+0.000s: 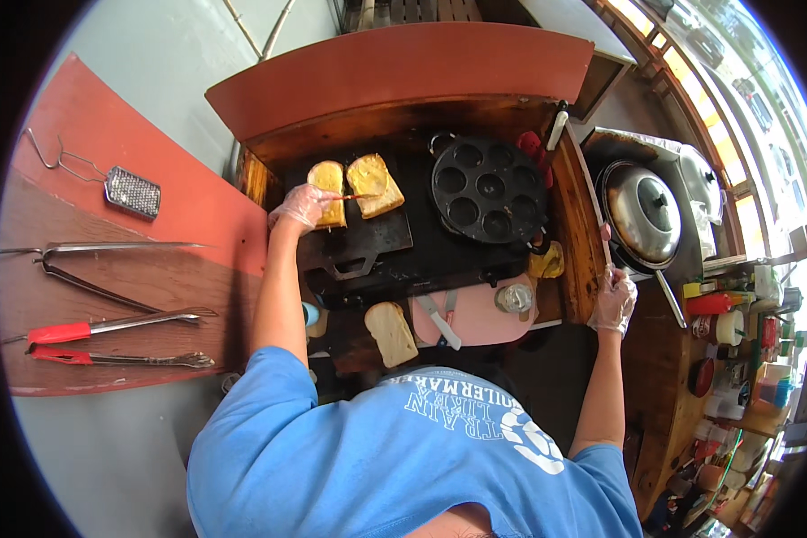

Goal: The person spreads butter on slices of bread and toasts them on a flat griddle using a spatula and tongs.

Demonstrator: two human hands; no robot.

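Two bread slices with yellow spread, the left slice (326, 175) and the right slice (374, 186), lie side by side on a flat black griddle plate (387, 235). My left hand (302, 206), in a clear plastic glove, is closed around a thin reddish-brown stick-like utensil (345, 196). Its tip reaches the spread on the right slice; the exact kind of utensil is unclear. Also gloved, my right hand (613, 300) is at the right edge of the wooden surround, fingers drawn together. Whatever those fingers hold, if anything, cannot be made out.
A black pan with several round hollows (490, 186) sits right of the griddle. Nearer me are a plain bread slice (390, 334) and a pink cutting board (484, 325) with a knife (438, 321) and jar (515, 299). Red-handled tongs (121, 328) lie left; a lidded wok (639, 212) stands right.
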